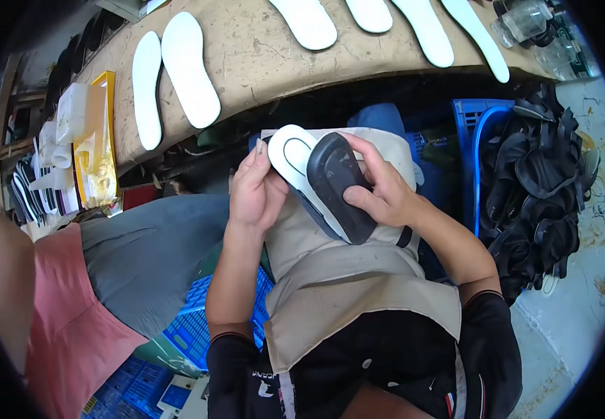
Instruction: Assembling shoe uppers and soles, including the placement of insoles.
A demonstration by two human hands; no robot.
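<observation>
Black rubber shoe sole (341, 187) sits over your lap, above the beige apron (344, 279), pressed against a white foam insole (290, 155) that shows beside and behind it. Your right hand (386, 192) wraps the sole from the right, its fingers (362, 197) clenched on the dark surface with the thumb lying across it. Your left hand (255, 192) grasps the white insole's left edge. Beyond your hands, more white insoles (189, 68) lie in a row on the brown desk (260, 49). To your right, a heap of black sandal straps (540, 181) lies beside a blue plastic crate (473, 133). At your left sits a person in a pink top (65, 328).
</observation>
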